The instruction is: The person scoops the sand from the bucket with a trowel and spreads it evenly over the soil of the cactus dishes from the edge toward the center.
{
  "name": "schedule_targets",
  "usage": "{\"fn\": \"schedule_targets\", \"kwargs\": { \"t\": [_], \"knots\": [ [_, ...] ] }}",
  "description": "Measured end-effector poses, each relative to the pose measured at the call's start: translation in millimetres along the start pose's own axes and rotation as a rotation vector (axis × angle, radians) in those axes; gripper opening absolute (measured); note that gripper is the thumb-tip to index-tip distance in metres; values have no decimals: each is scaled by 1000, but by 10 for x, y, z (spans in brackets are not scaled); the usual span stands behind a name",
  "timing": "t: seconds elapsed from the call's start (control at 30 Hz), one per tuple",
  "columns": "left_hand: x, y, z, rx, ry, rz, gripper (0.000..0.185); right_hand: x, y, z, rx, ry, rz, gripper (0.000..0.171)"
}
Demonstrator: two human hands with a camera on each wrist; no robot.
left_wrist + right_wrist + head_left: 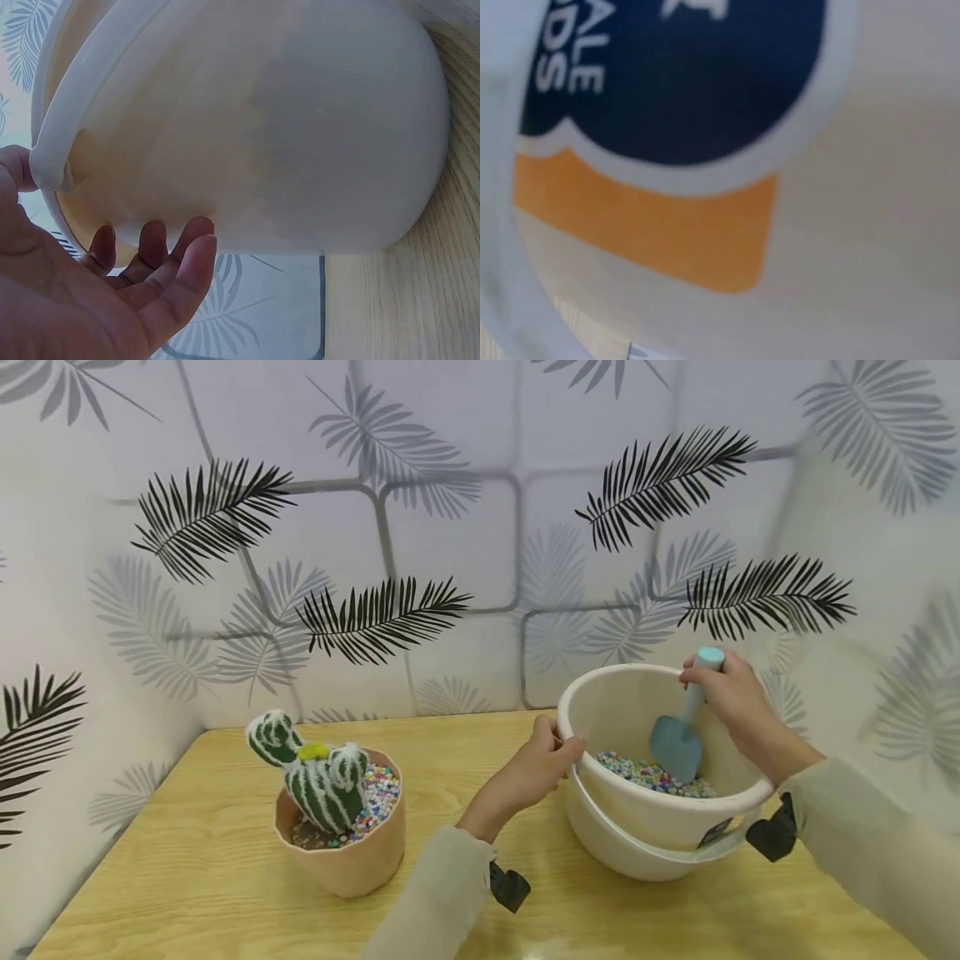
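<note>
In the head view my right hand (723, 685) grips the handle of a blue toy shovel (677, 745). Its blade points down into a cream bucket (648, 672), against the small multicoloured pebbles (645, 774) at the bottom. My left hand (528, 764) holds the bucket's rim on the near left side, thumb at the rim and fingers along the outer wall. The left wrist view shows that hand (97, 277) beside the bucket's wall (322, 135) and its white handle (82, 82). Only the bucket's wall and label (682, 112) fill the right wrist view; the right hand is out of it.
A peach pot (352, 868) stands at left on the wooden table (225, 893), holding a knitted cactus (326, 789) with a yellow flower. Coloured pebbles (378, 797) cover part of its brown soil. A leaf-patterned wall (465, 668) rises behind the table.
</note>
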State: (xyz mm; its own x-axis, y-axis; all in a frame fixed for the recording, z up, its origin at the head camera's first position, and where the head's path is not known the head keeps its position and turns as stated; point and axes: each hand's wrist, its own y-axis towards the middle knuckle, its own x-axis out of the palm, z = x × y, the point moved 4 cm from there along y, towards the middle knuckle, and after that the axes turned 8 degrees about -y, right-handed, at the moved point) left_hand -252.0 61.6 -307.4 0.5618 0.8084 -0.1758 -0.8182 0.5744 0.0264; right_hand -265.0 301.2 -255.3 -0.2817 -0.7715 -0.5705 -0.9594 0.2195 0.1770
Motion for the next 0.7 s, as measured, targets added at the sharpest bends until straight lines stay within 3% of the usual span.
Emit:
{"fn": "schedule_targets", "kwargs": {
  "t": [0.23, 0.37, 0.43, 0.53, 0.7],
  "knots": [
    [34, 10, -11, 5, -24, 7, 30, -57, -75, -6, -50, -192, 149, 30],
    [25, -6, -3, 10, -20, 6, 31, -53, -115, -51, -109, -205, 208, 31],
    [24, -13, 0, 4, -19, 6, 31, -52, -129, -62, -143, -187, 206, 31],
    [23, -13, 0, -2, -22, 11, 30, -31, -136, -61, -174, -168, 134, 33],
    [10, -17, -1, 1, -30, 14, 31, -6, -123, -38, -129, -236, 110, 37]
  ]
}}
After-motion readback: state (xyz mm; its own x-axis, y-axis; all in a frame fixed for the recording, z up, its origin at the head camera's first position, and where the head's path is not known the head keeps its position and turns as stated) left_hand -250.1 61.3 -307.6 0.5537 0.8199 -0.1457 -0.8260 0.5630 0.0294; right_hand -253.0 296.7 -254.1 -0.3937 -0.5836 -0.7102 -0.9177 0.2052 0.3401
